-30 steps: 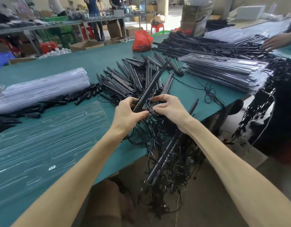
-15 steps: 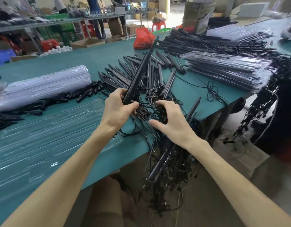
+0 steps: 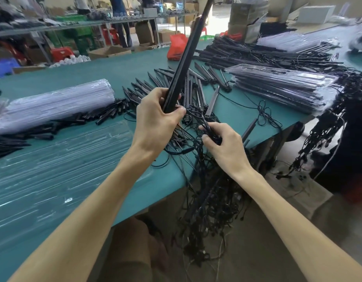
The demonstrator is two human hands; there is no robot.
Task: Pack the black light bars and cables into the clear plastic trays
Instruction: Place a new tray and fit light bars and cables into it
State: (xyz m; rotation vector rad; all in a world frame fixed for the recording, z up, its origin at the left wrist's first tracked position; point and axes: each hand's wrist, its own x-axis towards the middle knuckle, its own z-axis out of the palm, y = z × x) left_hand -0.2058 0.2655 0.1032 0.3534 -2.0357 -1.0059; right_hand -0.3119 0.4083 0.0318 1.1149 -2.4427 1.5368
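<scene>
Where the surface's near edge drops away, a tangle of cables hangs over it, and flat clear trays lie along the near left part. Just beyond, the right grip, spread over the cables half a second ago, now pinches a bunch of them with thumb and curled fingers. The left grip stays wrapped round the lower end of one black light bar, which has swung up steeper, its tip now past the view's top. Behind, loose light bars fan across the middle of the surface; filled trays are stacked by the right edge.
</scene>
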